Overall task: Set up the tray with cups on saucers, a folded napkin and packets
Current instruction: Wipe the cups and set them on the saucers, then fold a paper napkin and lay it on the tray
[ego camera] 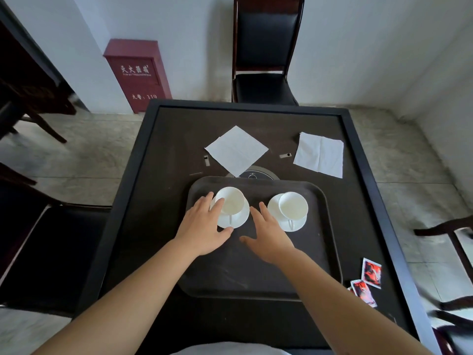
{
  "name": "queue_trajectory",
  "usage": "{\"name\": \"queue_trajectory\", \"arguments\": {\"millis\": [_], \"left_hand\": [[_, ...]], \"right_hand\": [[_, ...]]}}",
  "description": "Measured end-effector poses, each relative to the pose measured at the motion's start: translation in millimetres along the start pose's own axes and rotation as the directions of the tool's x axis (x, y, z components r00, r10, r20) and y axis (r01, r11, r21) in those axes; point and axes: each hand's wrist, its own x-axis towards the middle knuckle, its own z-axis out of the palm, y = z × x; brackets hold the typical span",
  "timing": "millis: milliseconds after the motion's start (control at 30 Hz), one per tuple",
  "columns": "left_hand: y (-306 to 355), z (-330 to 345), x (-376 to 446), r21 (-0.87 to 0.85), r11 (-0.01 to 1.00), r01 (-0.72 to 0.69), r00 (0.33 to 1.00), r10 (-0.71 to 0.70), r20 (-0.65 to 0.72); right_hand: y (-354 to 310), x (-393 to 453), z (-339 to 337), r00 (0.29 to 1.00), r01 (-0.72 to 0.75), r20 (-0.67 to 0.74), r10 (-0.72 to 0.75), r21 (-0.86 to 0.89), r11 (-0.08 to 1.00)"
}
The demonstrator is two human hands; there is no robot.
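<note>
A dark tray [256, 278] lies on the dark table. Two white cups stand on white saucers at its far end: the left cup [231, 201] on its saucer [239, 219], the right cup [293, 205] on its saucer [294, 224]. My left hand [204, 226] rests against the left cup and saucer, fingers spread, thumb touching the saucer's near rim. My right hand [268, 231] hovers flat over the tray between the two saucers, holding nothing. A white napkin [236, 149] lies beyond the tray. A second, creased napkin [320, 155] lies at the far right. Red packets [367, 280] lie at the table's right edge.
A round control panel [253, 174] is set in the table behind the tray. A black chair [265, 60] stands at the far side, another seat [51, 252] at the left, and a chair [455, 239] at the right. A red cabinet [139, 73] stands against the wall.
</note>
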Motion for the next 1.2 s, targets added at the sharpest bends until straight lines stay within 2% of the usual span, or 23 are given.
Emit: {"name": "queue_trajectory", "arguments": {"millis": [367,600,733,867,1033,1200], "left_hand": [[17,-34,45,0.066,0.992,-0.106,0.994,0.106,-0.007],[10,-54,123,0.147,0.969,-0.2,0.98,0.201,0.009],[-7,-52,180,0.214,0.947,-0.239,0.971,0.238,0.031],[-29,-37,231,0.307,0.898,-0.316,0.949,0.294,0.117],[-51,-8,281,0.268,0.904,-0.334,0.934,0.28,0.22],[-64,21,321,0.148,0.907,-0.394,0.906,0.356,0.231]], "right_hand": [[6,27,-36,0.997,0.036,-0.06,-0.04,-0.074,0.997],[3,93,-70,0.994,0.065,-0.085,-0.072,-0.089,0.994],[2,143,-83,0.998,0.025,-0.058,-0.031,-0.102,0.994],[7,195,-84,0.999,-0.009,-0.037,0.004,-0.134,0.991],[18,253,-67,0.996,-0.091,-0.036,0.085,-0.247,0.965],[26,292,-38,0.973,-0.167,-0.195,0.121,-0.242,0.956]]}}
